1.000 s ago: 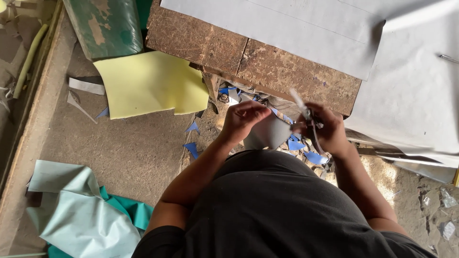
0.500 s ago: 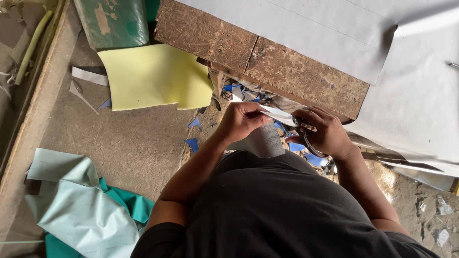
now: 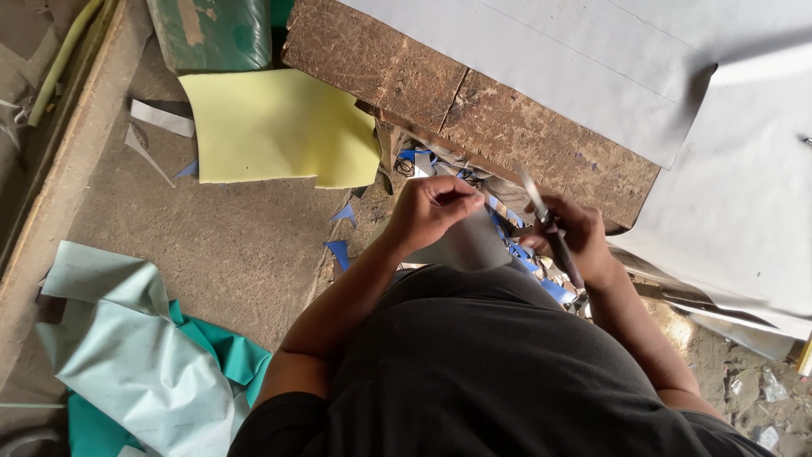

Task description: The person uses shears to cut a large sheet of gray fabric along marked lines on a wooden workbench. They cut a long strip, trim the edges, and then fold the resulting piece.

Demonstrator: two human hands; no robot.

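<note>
My left hand (image 3: 430,211) pinches the top edge of a grey sheet piece (image 3: 463,245) that hangs down in front of my black shirt. My right hand (image 3: 573,239) grips a thin knife (image 3: 541,216) with a dark handle, its pale blade pointing up and away from me. The two hands are a little apart, just below the near edge of a worn wooden board (image 3: 474,110). Blue offcuts (image 3: 340,250) lie on the floor under the hands.
A large grey sheet (image 3: 643,76) covers the board and hangs off to the right. A yellow sheet (image 3: 271,127) lies on the floor at left, a green roll (image 3: 211,34) behind it. Crumpled pale and teal material (image 3: 135,355) is heaped at lower left.
The right hand has pulled away to the right with the knife, and the blade now points up. The left hand stays on the grey piece.
</note>
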